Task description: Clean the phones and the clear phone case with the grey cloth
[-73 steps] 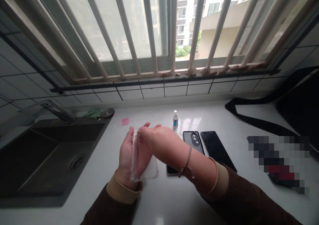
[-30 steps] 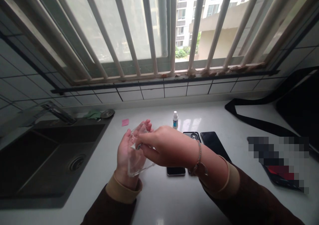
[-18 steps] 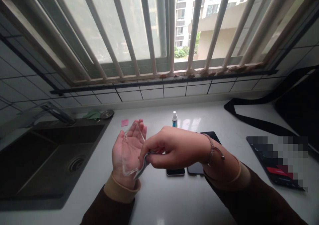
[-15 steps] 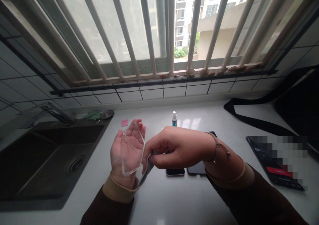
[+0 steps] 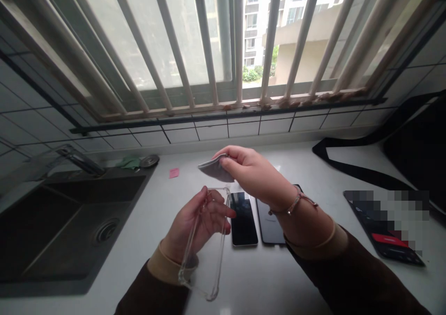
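Observation:
My left hand [image 5: 198, 219] grips a clear phone case [image 5: 220, 254] by its upper end, thumb on the rim and fingers behind it. The case is tilted, its lower end hanging toward me over the counter. Above and to the right, my right hand [image 5: 247, 164] pinches a folded grey cloth [image 5: 218, 168] between thumb and fingers, apart from the case. A black phone [image 5: 244, 219] lies on the counter just right of the case. Beside it, partly under my right wrist, is a larger dark tablet-like device [image 5: 273, 229].
A dark sink [image 5: 80, 231] with a faucet [image 5: 81, 159] is at left. A green cloth [image 5: 128, 162] and metal strainer [image 5: 149, 160] sit behind it. On the counter are a pink note [image 5: 174, 173], another phone [image 5: 383, 231] and a black strap [image 5: 362, 166]. Window bars [image 5: 209, 50] stand behind.
My right hand has lifted the cloth up and away from the case. My left hand has turned and moved right, bringing the case lower and closer. The small white-capped bottle is now hidden.

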### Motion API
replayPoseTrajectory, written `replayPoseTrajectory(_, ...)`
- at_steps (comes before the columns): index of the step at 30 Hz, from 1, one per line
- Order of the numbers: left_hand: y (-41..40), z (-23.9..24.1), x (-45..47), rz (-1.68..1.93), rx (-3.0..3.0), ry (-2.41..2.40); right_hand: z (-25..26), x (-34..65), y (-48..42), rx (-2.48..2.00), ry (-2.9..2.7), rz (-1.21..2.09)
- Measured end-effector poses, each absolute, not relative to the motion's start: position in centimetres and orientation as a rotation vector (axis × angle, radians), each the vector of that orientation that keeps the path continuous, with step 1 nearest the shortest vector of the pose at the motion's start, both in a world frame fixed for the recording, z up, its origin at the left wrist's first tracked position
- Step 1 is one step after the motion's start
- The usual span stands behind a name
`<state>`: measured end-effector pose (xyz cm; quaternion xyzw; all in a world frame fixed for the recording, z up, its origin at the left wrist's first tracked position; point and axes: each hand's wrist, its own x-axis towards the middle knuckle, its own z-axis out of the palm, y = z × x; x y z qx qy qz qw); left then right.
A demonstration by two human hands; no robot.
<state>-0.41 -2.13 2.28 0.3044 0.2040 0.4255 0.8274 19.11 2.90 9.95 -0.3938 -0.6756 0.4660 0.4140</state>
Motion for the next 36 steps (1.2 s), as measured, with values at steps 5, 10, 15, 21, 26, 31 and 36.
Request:
replayPoseTrajectory(5,-2.0,1.5,-0.5,1.005,0.686,0.442,9.8,18.2,2.5,-0.820,-1.812,1.505)
replayPoseTrajectory(10,-2.2,2.0,-0.1,1.082,0.656,0.481,10.1,18.3,2.3,-0.806,-1.932,1.390)
replayPoseTrajectory(15,-2.2,2.6,0.3,1.111,0.615,0.493,10.2,18.3,2.1,-0.842,-2.012,1.260)
replayPoseTrajectory(21,-2.3,2.4,0.2,1.087,0.703,0.479,10.1,18.3,2.3,-0.844,-1.947,1.370)
replayPoseTrajectory(26,-2.6,2.3,0.4,1.001,0.758,0.432,9.6,17.9,2.2,-0.799,-1.952,1.573)
replayPoseTrajectory(31,-2.4,2.4,0.4,1.090,0.759,0.510,9.6,17.9,2.2,-0.849,-1.966,1.421)
replayPoseTrajectory(36,-2.5,3.8,0.2,1.158,0.570,0.636,9.8,17.8,2.2,-0.929,-1.949,1.164)
